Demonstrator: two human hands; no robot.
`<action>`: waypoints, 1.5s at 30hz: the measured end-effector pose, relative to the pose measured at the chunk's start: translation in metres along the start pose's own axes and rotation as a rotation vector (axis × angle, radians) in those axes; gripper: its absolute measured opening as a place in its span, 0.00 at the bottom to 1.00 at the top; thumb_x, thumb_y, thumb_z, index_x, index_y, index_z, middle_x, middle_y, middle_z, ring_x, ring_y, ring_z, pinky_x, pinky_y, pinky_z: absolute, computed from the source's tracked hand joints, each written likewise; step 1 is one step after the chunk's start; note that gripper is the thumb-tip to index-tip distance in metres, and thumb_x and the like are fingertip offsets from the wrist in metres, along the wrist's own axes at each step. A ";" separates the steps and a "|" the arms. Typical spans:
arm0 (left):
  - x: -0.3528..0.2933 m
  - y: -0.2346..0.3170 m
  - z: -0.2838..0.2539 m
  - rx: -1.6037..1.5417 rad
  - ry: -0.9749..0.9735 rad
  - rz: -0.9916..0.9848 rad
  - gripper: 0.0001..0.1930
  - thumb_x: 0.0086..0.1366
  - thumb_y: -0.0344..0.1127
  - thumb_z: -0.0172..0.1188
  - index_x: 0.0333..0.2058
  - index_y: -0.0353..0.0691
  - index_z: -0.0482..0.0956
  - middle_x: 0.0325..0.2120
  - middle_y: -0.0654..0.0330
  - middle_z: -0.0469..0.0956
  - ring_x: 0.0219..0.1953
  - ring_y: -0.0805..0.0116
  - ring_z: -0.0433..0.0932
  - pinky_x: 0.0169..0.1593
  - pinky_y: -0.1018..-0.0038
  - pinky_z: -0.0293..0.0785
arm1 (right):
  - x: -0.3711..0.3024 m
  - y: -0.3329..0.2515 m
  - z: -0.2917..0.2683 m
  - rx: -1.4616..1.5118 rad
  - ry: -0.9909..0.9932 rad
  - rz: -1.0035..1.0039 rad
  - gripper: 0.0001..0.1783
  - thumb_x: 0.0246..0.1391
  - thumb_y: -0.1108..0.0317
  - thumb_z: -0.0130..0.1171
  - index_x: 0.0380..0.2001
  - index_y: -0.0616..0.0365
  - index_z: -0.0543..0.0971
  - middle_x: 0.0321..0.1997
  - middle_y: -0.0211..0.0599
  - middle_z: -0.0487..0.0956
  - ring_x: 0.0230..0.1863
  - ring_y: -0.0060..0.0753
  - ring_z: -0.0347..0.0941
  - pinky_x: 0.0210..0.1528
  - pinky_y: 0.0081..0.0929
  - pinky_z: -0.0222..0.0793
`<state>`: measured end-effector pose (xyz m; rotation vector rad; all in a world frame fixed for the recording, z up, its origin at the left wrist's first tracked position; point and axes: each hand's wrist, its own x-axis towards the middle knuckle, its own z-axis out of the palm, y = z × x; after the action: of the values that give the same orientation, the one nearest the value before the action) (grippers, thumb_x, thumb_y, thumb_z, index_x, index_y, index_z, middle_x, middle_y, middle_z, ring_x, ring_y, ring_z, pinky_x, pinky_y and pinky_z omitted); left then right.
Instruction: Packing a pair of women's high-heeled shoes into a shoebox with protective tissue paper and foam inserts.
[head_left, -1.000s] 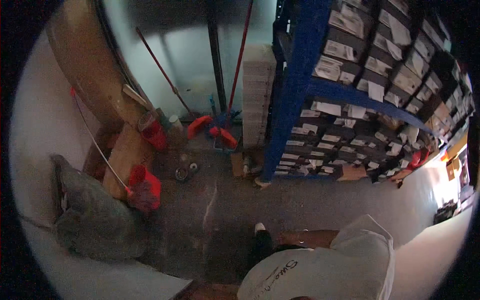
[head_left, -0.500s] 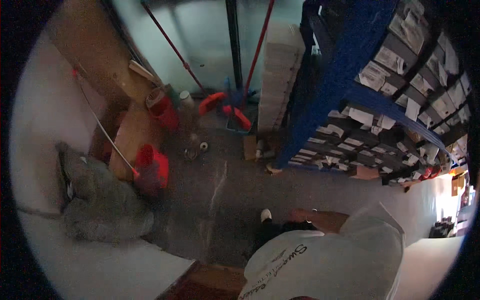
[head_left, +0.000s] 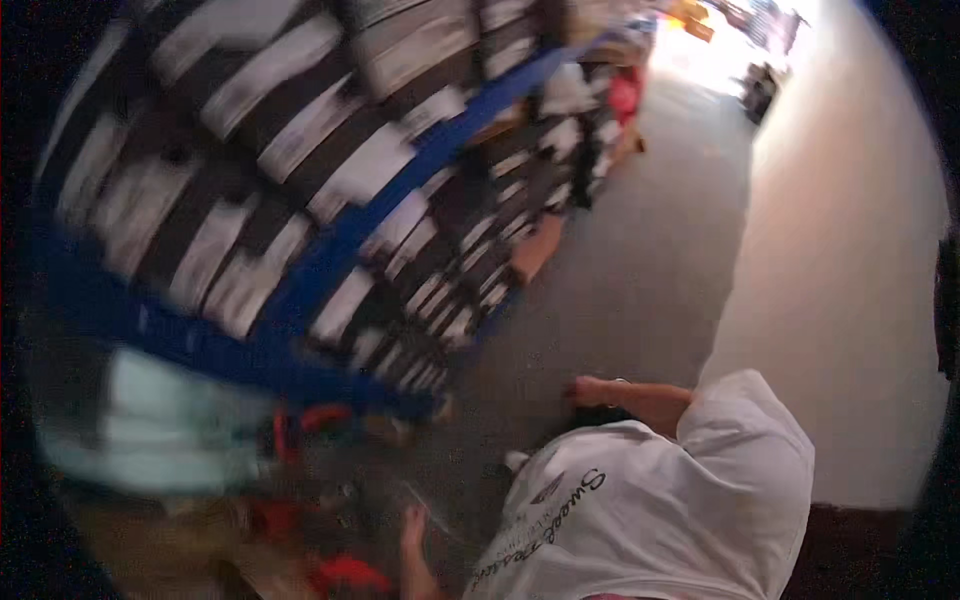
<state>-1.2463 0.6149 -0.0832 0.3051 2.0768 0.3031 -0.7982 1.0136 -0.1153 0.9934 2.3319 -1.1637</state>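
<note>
My right hand [head_left: 592, 391] hangs in front of my white shirt [head_left: 640, 490], over the dark trousers. A pale band circles that wrist. The right fingers are too blurred to read, and nothing shows clearly in them. Lower left, my left hand [head_left: 413, 525] is held out over the grey floor with its fingers seemingly stretched and nothing in them. It is nearest to a red object [head_left: 345, 573], smeared by motion. Neither hand touches the tall shelf of boxes.
A blue-framed rack [head_left: 400, 195] filled with dark boxes bearing white labels rises along the left. The grey floor [head_left: 640, 270] runs as an aisle between it and a pale wall [head_left: 840, 300]. Dark items [head_left: 760, 92] stand by the wall far off, near bright light.
The view has swung to the right. The rack now fills the left, and the red buckets and mops have slid to the lower left. My left hand has come into view.
</note>
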 end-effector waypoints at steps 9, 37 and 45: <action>0.050 0.365 0.231 -0.103 -0.433 0.305 0.11 0.64 0.42 0.54 0.31 0.41 0.76 0.25 0.61 0.78 0.27 0.71 0.75 0.28 0.69 0.71 | -0.224 0.341 0.199 0.564 0.399 0.811 0.14 0.51 0.59 0.57 0.35 0.58 0.80 0.26 0.43 0.79 0.28 0.37 0.75 0.34 0.35 0.71; -0.033 1.335 0.855 0.488 -0.939 0.908 0.18 0.65 0.42 0.56 0.48 0.36 0.71 0.27 0.61 0.74 0.26 0.71 0.73 0.28 0.71 0.72 | -0.321 0.623 -0.384 1.455 0.889 1.231 0.18 0.56 0.59 0.55 0.43 0.60 0.78 0.36 0.45 0.80 0.34 0.34 0.77 0.30 0.33 0.74; -0.037 1.556 1.018 0.339 -0.832 0.901 0.19 0.65 0.43 0.55 0.50 0.37 0.71 0.31 0.59 0.75 0.29 0.69 0.76 0.30 0.72 0.75 | -0.285 0.892 -0.468 1.065 0.637 1.095 0.20 0.54 0.55 0.53 0.43 0.58 0.79 0.35 0.44 0.81 0.36 0.35 0.78 0.37 0.35 0.74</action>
<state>-0.2020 2.1527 -0.0319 1.3307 1.0535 0.2764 0.0424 1.6364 -0.1633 2.7766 0.7998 -1.6009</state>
